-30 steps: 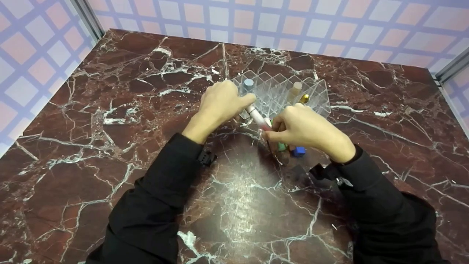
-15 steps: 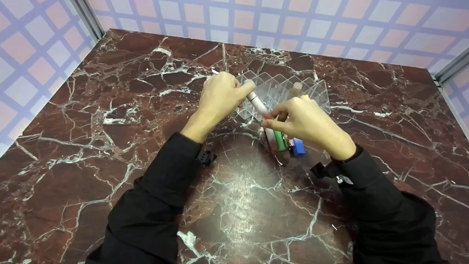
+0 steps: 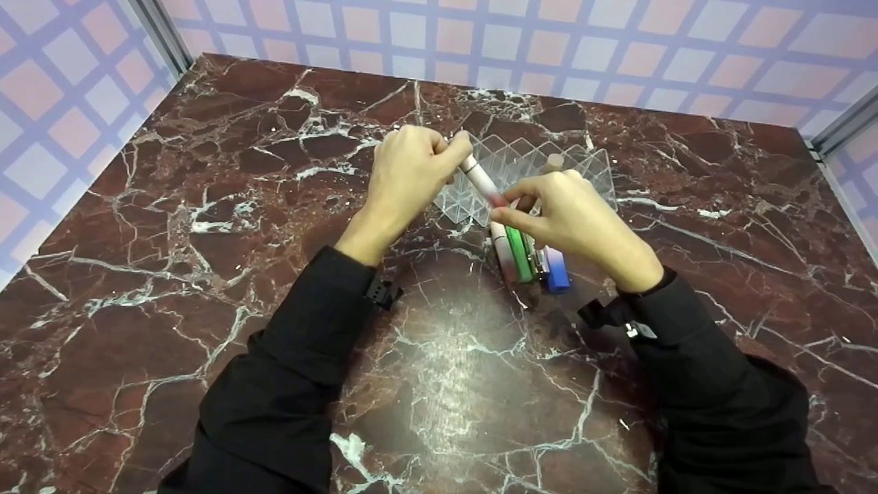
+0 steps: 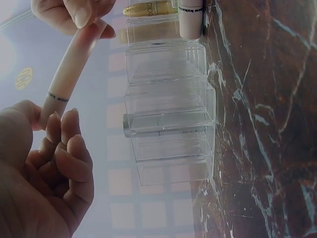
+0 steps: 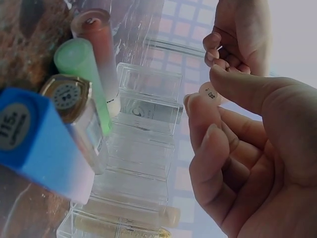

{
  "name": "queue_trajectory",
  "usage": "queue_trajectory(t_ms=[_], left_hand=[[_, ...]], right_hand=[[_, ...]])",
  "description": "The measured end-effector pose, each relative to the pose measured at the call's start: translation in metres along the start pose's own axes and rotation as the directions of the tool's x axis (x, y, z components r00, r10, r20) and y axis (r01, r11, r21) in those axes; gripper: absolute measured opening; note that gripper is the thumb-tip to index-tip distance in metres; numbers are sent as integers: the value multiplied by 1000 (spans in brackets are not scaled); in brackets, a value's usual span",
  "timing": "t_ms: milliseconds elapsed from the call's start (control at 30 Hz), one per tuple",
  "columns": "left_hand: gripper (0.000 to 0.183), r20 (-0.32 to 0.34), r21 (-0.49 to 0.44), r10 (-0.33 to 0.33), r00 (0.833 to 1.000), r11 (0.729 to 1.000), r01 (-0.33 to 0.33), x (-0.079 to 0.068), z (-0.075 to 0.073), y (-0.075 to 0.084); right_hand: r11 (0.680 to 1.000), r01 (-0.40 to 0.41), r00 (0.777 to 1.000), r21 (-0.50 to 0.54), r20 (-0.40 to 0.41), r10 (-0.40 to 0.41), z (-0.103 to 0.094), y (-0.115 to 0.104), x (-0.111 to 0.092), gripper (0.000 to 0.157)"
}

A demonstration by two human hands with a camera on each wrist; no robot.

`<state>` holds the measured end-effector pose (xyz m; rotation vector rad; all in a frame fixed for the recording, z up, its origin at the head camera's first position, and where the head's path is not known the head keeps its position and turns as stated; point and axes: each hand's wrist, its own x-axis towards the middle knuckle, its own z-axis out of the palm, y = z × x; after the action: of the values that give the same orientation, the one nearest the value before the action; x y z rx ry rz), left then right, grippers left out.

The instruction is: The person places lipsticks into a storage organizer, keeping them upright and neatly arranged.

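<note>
Both hands hold one slim lipstick tube (image 3: 483, 181), white fading to red, slanted above the table. My left hand (image 3: 411, 168) pinches its white end between thumb and fingers. At the red end, my right hand (image 3: 576, 219) grips with thumb and fingertips; the right wrist view shows that end's small round printed label (image 5: 210, 92). Below the right hand stand a similar white-and-red tube (image 3: 503, 250), a green tube (image 3: 521, 261), a gold-and-clear tube (image 5: 79, 111) and a blue-and-pink square tube (image 3: 557, 274), side by side.
Behind the hands stands a clear plastic organizer (image 3: 598, 165) with diamond-shaped compartments. It holds a grey-capped clear tube (image 4: 148, 125), a beige-capped tube (image 4: 151, 32) and a gold tube (image 4: 151, 9). Checked panels (image 3: 507, 41) border the dark red marbled table (image 3: 274, 412).
Both hands have shifted up in the head view, still holding the lipstick tube between them. The tubes below the right hand now show more fully. The left hand now covers the grey-capped tube.
</note>
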<state>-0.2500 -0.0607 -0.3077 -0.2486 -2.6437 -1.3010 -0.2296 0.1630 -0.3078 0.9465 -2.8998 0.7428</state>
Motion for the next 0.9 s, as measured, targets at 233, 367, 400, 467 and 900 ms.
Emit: queue_trajectory(t_ms=[233, 367, 400, 467, 900], left_hand=[[48, -57, -13, 46, 997, 999, -47, 2, 0, -1], [45, -86, -17, 63, 994, 998, -65, 3, -1, -3], [45, -94, -14, 68, 993, 997, -70, 4, -1, -3], [43, -107, -9, 83, 991, 996, -84, 4, -1, -4], [43, -152, 34, 114, 982, 993, -110, 7, -4, -4]], right_hand=[[1000, 25, 999, 17, -39, -25, 0, 0, 3, 26], [998, 16, 998, 61, -55, -13, -1, -1, 5, 26], [997, 13, 998, 71, -59, -9, -1, -1, 6, 26], [994, -8, 998, 108, -59, 15, -1, 0, 7, 26], [964, -118, 986, 240, -86, 142, 0, 1, 21, 22]])
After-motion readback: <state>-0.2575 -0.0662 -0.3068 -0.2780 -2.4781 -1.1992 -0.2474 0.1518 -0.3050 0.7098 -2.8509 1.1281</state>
